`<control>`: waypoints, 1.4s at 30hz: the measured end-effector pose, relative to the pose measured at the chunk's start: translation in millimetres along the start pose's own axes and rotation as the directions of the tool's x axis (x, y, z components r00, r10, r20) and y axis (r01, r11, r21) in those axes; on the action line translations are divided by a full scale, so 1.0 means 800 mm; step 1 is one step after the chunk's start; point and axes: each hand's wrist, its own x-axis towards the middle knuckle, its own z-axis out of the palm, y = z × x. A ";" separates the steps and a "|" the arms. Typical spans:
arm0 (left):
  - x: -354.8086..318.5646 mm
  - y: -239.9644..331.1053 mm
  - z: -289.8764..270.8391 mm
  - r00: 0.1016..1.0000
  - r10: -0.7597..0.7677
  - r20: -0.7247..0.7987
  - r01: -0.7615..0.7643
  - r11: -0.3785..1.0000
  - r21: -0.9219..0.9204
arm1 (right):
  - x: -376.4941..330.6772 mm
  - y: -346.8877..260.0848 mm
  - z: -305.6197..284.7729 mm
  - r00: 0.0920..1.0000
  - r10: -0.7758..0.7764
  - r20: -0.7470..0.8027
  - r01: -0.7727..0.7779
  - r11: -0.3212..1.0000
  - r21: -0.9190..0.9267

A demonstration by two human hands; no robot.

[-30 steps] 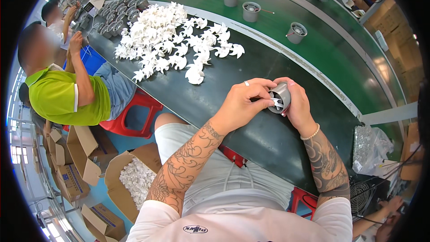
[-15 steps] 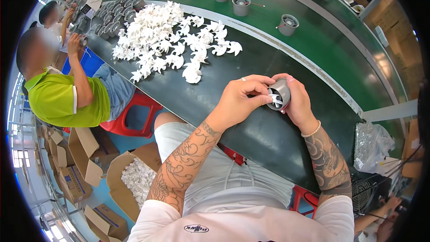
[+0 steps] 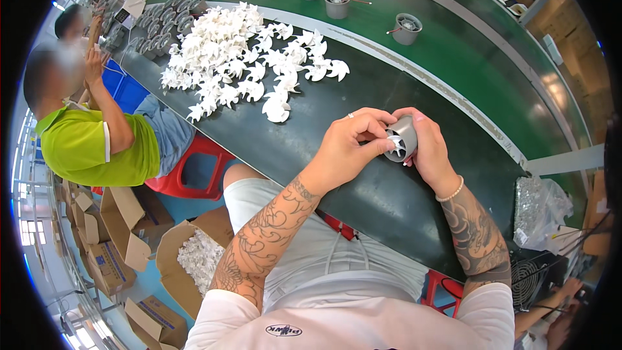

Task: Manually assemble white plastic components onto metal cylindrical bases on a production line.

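My right hand (image 3: 429,148) is wrapped round a grey cylindrical fan housing (image 3: 406,131), its open end tilted toward my left hand (image 3: 355,141). Thumb and fingers of the left hand pinch a small white fan impeller (image 3: 395,145) at that opening. The impeller lies at least partly inside the housing; its hub is partly hidden by my fingers. To the left on the dark worktable (image 3: 311,126) spreads a large heap of loose white impellers (image 3: 217,45), with a few stacked at its near edge.
Grey fan housings with wires stand on the green conveyor (image 3: 479,68) beyond the table. More housings (image 3: 170,23) crowd the far left. A co-worker in a green shirt (image 3: 97,146) sits left on a red stool (image 3: 197,168). Cardboard boxes (image 3: 172,266) and a plastic bag (image 3: 541,210) flank me.
The white impeller has turned and sits closer into the housing's opening. Housings on the conveyor have shifted left. The green-shirted co-worker's hands have moved.
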 end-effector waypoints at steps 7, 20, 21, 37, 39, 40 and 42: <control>0.001 -0.003 0.005 0.991 0.132 -0.032 -0.126 0.984 0.129 | -0.004 0.003 0.006 0.996 -0.007 -0.084 0.001 0.998 -0.068; 0.007 0.001 -0.006 0.980 -0.157 0.120 0.179 0.962 -0.207 | 0.001 0.008 0.008 0.998 -0.027 -0.051 0.026 1.000 -0.011; 0.003 0.003 -0.008 0.972 -0.174 0.156 0.201 0.962 -0.185 | -0.002 0.008 0.009 0.998 -0.022 -0.053 0.020 0.999 -0.038; 0.002 -0.004 -0.004 0.973 -0.192 0.124 0.208 0.970 -0.129 | 0.000 0.013 -0.002 0.997 -0.056 -0.054 0.056 0.998 0.000; 0.004 -0.003 0.001 0.968 -0.229 0.102 0.240 0.963 -0.118 | -0.005 0.012 -0.002 0.996 -0.070 -0.051 0.068 0.996 -0.050; 0.004 -0.004 0.003 0.970 -0.215 0.114 0.228 0.966 -0.119 | -0.007 0.011 -0.003 0.996 -0.074 -0.050 0.069 0.993 -0.098; 0.001 -0.001 0.002 0.990 -0.077 0.114 0.067 0.994 0.089 | -0.004 0.018 -0.005 0.996 -0.091 -0.004 0.090 0.991 -0.098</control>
